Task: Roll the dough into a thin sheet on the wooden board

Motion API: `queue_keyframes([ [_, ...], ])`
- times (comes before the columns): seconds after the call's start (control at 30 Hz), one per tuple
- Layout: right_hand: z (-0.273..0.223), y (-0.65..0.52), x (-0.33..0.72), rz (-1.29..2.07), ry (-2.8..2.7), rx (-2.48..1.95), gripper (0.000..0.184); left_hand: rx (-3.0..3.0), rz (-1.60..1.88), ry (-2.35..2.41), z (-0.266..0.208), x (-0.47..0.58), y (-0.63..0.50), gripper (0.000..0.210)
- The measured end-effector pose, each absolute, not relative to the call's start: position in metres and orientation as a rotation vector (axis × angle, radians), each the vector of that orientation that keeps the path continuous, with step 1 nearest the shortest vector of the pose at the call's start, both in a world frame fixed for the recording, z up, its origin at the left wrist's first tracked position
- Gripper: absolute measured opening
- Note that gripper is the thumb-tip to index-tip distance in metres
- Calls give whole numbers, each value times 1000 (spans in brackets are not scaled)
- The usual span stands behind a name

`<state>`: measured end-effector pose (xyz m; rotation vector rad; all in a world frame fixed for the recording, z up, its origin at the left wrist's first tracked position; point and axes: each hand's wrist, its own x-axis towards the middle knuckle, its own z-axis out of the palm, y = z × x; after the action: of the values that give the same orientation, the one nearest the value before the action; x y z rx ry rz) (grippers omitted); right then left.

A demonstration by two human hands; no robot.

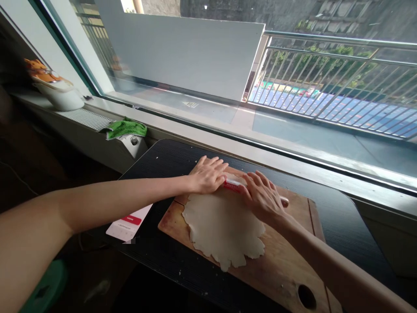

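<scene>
A rolling pin (pixel 232 184) with a red and white label lies across the far part of a thin, ragged-edged sheet of dough (pixel 224 226). My left hand (pixel 208 174) rests flat over the pin's left part, fingers stretched forward, hiding that end. Over its right part lies my right hand (pixel 262 195), palm down with the fingers extended. The pin's right tip sticks out beside it. Under the dough is a wooden board (pixel 276 256) with a round hole near its near right corner.
The board sits on a black table (pixel 342 217) against a window ledge. A phone or card with a red band (pixel 132 219) lies by my left forearm. A green cloth (pixel 126 128) and a white container (pixel 60 95) are at the left. A green stool (pixel 45 287) stands below.
</scene>
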<state>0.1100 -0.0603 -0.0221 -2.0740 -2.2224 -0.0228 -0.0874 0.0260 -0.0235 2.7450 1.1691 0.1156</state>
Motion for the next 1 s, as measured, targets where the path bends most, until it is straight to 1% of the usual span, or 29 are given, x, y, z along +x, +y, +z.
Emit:
queue_keyframes([
  [0.1,-18,-30,114,11,-2111,-2178,48,2709,211,1306,-23,-74,49,54],
  [0.23,-8,14,117,144,-1895,-2365,55,2579,286,1535,-17,-53,83,54],
  [0.3,-8,6,116,162,-1931,-2349,55,2566,213,1499,-18,-58,77,56],
  [0.37,-13,-18,113,129,-2068,-2245,52,2615,134,1375,-21,-70,58,57],
  [0.47,-21,-45,112,16,-2218,-2098,49,2727,140,1217,-25,-86,35,57],
  [0.57,-21,-30,113,-27,-2138,-2124,51,2711,190,1286,-24,-79,46,56],
  [0.7,-16,15,116,72,-1896,-2298,57,2607,271,1505,-19,-58,82,58],
  [0.77,-15,20,114,118,-1856,-2338,61,2578,274,1535,-19,-56,85,59],
  [0.87,-17,-1,107,95,-1875,-2311,63,2585,238,1485,-22,-65,68,61],
  [1.0,-19,-48,89,33,-1887,-2305,59,2663,288,1420,-25,-84,29,57],
])
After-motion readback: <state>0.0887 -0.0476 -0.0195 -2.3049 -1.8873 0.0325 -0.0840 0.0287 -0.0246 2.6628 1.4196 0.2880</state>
